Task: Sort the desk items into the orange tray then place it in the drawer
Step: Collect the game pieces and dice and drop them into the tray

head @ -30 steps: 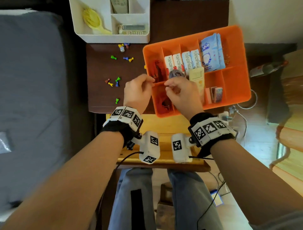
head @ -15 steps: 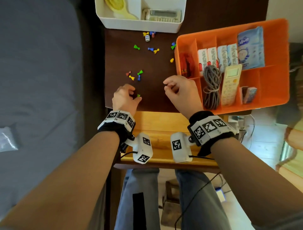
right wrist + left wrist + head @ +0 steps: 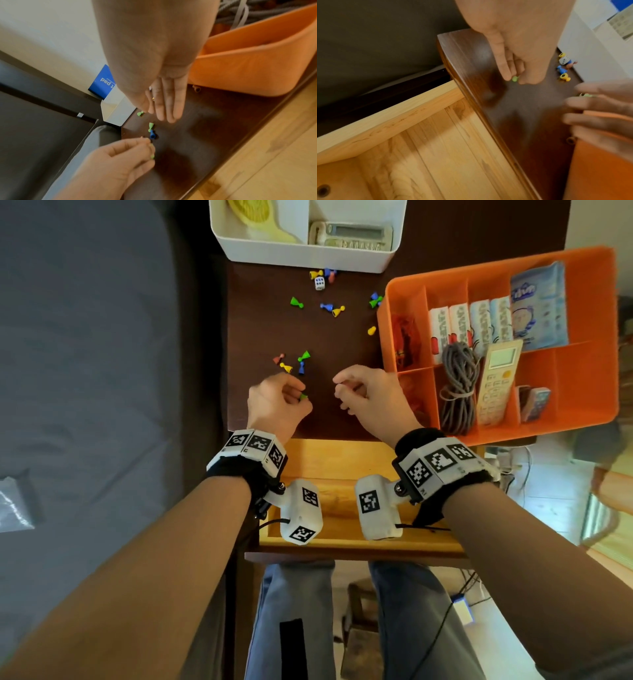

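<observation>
Dark desk top (image 3: 518, 108) polished glossy wood; open drawer (image 3: 412, 155) pale, matt, grainy raw wood; orange tray (image 3: 248, 65) smooth matt plastic; game pawns (image 3: 304, 357) shiny moulded plastic; grey cord (image 3: 457, 385) woven-looking.

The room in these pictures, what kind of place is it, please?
Probably a bedroom at home: a small dark wooden desk stands right beside a grey bed, its drawer open. Game pieces and a remote control in an orange tray suggest a household.
</observation>
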The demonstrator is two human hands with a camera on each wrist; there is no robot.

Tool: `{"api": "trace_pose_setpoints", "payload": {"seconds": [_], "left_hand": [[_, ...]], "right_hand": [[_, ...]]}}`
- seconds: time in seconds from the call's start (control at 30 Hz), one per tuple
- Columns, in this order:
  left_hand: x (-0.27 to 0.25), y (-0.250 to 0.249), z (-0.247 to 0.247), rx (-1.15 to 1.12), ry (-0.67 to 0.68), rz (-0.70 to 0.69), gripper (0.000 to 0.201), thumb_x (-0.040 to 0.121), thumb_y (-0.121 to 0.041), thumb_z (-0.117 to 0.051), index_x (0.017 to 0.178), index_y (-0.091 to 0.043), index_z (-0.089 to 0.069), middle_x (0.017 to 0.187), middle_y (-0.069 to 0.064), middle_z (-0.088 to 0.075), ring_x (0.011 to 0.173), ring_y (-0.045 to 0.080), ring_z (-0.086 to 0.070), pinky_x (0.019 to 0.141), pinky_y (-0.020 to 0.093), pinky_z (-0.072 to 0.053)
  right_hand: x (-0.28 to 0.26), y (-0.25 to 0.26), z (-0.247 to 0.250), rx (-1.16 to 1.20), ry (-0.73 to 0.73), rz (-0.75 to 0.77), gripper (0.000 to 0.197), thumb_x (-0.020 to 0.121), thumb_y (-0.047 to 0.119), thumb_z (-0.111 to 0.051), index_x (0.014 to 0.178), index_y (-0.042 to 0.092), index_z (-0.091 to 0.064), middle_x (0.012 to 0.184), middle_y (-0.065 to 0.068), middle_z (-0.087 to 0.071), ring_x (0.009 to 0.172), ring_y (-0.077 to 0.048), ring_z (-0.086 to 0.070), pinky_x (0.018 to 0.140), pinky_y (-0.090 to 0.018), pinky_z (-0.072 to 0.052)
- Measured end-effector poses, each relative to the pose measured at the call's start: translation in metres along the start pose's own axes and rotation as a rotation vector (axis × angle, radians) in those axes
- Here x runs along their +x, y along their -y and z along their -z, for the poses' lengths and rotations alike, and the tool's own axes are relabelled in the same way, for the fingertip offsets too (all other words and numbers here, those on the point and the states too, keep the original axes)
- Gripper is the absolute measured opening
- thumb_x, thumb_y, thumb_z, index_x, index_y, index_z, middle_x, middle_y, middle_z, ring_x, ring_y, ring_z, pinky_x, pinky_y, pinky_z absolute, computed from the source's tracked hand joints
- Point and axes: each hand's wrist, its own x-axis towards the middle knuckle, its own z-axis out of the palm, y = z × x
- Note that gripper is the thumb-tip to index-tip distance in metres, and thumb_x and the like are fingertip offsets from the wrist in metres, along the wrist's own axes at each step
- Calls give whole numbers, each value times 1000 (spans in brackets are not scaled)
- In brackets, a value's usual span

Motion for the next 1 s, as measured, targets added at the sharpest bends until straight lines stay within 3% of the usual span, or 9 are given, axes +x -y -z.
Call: {"api": "trace_pose_setpoints", "payload": {"seconds": [0.1,0.2,0.27,0.33,0.47,0.63,0.73,0.93,1.0], "left_hand": [[3,-11,4,-106,11,-94,17,71,-11,-70,88,-13,-67,75,-6,-63,66,5,-59,65,9,-48],[2,-21,3,-136,76,-212,23,70,-10,-71,91,-15,-63,72,-7,-62,66,6,-61,67,16,-53],[2,-24,3,-140,92,-260,27,70,-9,-70,95,-16,-61,75,-4,-63,68,9,-62,69,23,-55],[6,-22,5,-130,72,-298,31,71,-14,-74,99,-16,-60,79,-6,-62,69,4,-58,69,16,-51],[18,-8,12,-68,-88,-336,21,83,-24,-66,100,-13,-64,95,3,-62,74,7,-58,64,7,-43],[36,19,19,66,-95,-185,40,77,-9,-65,117,-15,-60,121,7,-50,106,21,-55,90,35,-51],[41,21,20,180,-15,-180,45,76,-14,-70,119,-17,-59,123,7,-48,116,23,-46,98,34,-44],[50,19,14,174,-7,-213,18,78,-11,-70,95,-15,-68,106,9,-56,96,24,-57,83,40,-51],[50,17,13,185,10,-212,13,81,-11,-68,94,-13,-67,103,9,-57,87,23,-60,78,35,-51]], "right_hand": [[6,9,-6,258,153,-229,24,98,22,-45,110,8,-61,98,-10,-67,82,-19,-67,77,-33,-56],[12,16,-10,647,280,-437,29,100,27,-42,108,6,-60,97,-12,-64,84,-20,-65,84,-35,-56],[14,17,-11,861,290,-483,26,99,21,-43,106,3,-61,99,-15,-64,87,-22,-64,81,-33,-58],[16,18,-11,955,238,-486,25,98,12,-43,106,-3,-61,95,-16,-64,85,-21,-65,75,-28,-59],[28,22,-12,968,32,-558,20,92,-1,-44,85,-3,-62,79,-15,-61,73,-22,-63,62,-21,-58],[40,18,-14,948,-84,-631,16,91,3,-51,80,1,-62,73,-12,-60,68,-20,-63,67,-23,-56],[43,16,-15,926,-105,-648,13,91,5,-52,83,1,-62,74,-12,-60,68,-20,-63,66,-23,-56],[48,13,-18,881,-128,-638,14,90,4,-53,79,3,-61,72,-10,-61,65,-19,-63,64,-23,-56],[51,13,-20,863,-171,-642,16,89,3,-55,75,5,-62,69,-10,-61,61,-19,-63,60,-22,-56]]}}
